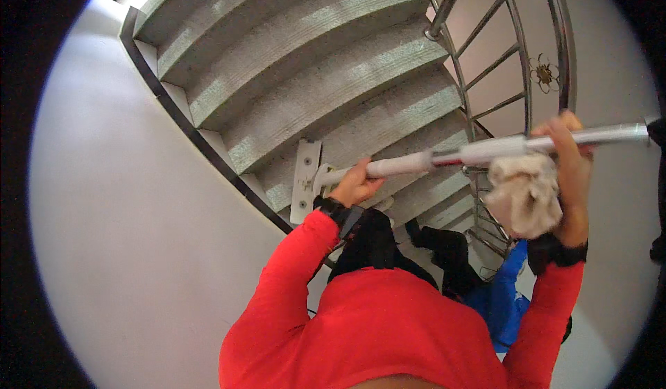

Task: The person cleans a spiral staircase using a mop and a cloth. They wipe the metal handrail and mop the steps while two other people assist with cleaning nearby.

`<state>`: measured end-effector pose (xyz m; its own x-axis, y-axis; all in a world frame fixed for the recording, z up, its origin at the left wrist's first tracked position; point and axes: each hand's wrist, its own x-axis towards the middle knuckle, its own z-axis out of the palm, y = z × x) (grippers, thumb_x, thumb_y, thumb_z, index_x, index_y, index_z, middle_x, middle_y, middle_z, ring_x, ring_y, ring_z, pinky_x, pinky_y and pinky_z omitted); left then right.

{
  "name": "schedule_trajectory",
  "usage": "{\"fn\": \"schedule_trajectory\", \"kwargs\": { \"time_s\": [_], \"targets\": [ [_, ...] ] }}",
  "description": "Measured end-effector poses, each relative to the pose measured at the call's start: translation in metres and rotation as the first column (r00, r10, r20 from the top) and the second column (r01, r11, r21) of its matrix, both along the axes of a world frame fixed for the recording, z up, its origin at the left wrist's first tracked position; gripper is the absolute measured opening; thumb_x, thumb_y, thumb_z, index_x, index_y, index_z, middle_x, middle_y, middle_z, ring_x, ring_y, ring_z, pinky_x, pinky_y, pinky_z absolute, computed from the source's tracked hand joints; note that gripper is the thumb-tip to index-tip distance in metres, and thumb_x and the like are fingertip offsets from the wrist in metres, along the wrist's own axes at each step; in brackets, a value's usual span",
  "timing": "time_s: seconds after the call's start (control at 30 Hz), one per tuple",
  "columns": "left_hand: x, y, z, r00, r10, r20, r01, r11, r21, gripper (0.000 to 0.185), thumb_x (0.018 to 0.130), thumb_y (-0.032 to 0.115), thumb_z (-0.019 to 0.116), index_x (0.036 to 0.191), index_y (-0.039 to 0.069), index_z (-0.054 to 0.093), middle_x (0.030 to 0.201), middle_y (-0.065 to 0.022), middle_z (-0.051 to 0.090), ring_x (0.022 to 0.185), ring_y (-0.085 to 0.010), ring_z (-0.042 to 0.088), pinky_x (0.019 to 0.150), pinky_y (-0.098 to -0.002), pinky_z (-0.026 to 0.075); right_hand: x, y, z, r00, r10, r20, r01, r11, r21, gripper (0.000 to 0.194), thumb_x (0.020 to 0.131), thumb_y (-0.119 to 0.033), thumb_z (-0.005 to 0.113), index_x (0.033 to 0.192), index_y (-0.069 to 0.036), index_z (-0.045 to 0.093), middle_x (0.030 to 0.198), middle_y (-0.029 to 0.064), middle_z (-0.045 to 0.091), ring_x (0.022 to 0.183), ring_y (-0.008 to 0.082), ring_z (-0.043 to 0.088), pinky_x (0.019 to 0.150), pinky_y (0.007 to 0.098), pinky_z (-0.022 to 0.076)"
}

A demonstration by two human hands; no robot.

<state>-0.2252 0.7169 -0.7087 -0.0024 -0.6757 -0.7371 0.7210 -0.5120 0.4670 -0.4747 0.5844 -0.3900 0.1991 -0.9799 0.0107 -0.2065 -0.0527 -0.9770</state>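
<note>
My left hand (358,183) grips the lower end of a flat mop's white and metal pole (398,165), close to the joint of the mop head. The rectangular white mop head (305,182) tilts over a stair step, near the dark wall skirting. Higher up the same pole, my right hand (570,142) is closed around its metal part. A crumpled beige cloth (525,194) hangs beside my right hand, under the pole; how it is held is blurred.
Curved stone stairs (312,77) lie in front, with a white wall (145,207) and dark skirting (192,137) on the left. A metal railing (564,51) curves along the right. Another person in blue (497,306) and dark trousers is lower down, behind my right arm.
</note>
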Motion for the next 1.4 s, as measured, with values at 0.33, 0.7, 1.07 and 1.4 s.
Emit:
{"fn": "schedule_trajectory", "kwargs": {
  "time_s": [0.33,0.7,1.07,1.4],
  "targets": [
    [-0.166,-0.106,0.001,0.915,-0.129,-0.383,0.108,0.991,-0.076,0.031,0.091,0.025,0.046,0.102,-0.003,0.041,0.095,-0.016,0.053,0.084,-0.0274,0.058,0.073,-0.0405,0.054,-0.136,0.113,0.021,0.758,-0.62,-0.204,0.565,0.779,-0.272,0.029,0.091,-0.031,0.046,0.076,-0.006,0.05,0.069,0.0007,0.045,0.066,0.0084,0.043,0.061,0.0235,0.0373],
    [-0.153,-0.075,-0.022,0.954,0.01,-0.298,0.018,0.996,0.092,0.028,0.09,0.02,0.052,0.1,-0.004,0.041,0.092,-0.0148,0.054,0.079,-0.026,0.059,0.071,-0.038,0.054,-0.16,0.132,-0.013,0.839,-0.517,-0.17,0.488,0.853,-0.183,0.034,0.093,-0.034,0.045,0.075,-0.005,0.044,0.069,0.0029,0.046,0.061,0.0096,0.044,0.058,0.0234,0.0395],
    [-0.022,0.022,-0.029,0.949,0.274,-0.154,-0.243,0.95,0.195,0.028,0.086,0.024,0.058,0.093,0.001,0.042,0.085,-0.0081,0.048,0.074,-0.0207,0.052,0.063,-0.037,0.05,-0.083,0.122,-0.054,0.999,-0.039,-0.028,0.032,0.978,-0.206,0.025,0.086,-0.024,0.056,0.075,-0.004,0.045,0.076,0.011,0.057,0.067,0.0156,0.051,0.064,0.0272,0.0435],
    [-0.042,0.032,-0.032,0.956,0.191,-0.224,-0.145,0.967,0.208,0.022,0.088,0.025,0.05,0.089,0.003,0.047,0.075,-0.0059,0.048,0.071,-0.0197,0.053,0.066,-0.0346,0.051,-0.089,0.159,-0.029,0.994,-0.008,-0.112,-0.016,0.978,-0.209,0.019,0.084,-0.019,0.054,0.076,-0.004,0.045,0.08,0.0156,0.06,0.074,0.0195,0.056,0.077,0.0358,0.0448]
  ]
}}
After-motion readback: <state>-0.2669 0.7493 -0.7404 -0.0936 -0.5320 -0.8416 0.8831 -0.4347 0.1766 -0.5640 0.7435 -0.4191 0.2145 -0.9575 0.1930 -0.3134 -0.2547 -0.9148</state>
